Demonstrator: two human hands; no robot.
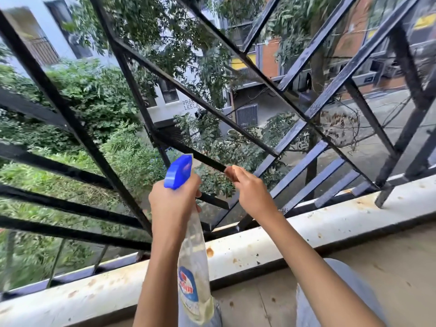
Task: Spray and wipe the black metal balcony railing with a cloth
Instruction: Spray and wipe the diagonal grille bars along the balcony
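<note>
Left hand: raised at centre frame, fingers curled around the neck of a clear plastic spray bottle with a blue trigger head and a red, white and blue label; the nozzle points up and away toward the bars, and the bottle body hangs down along the forearm. Right hand: just beside the left and slightly higher, fingers bent and pinching a brownish cloth, of which only a small fold shows at the fingertips. The cloth is pressed against the near end of a slanted bar of the black metal balcony railing. The railing spans the whole frame ahead of both hands, with crossing diagonal and horizontal bars, some of them with worn, greyish paint at right. Below the railing: a white concrete ledge with rust-coloured stains. Nearer: a beige balcony floor and knees in pale grey-blue fabric. Beyond the bars: green trees, buildings, a paved lane.
</note>
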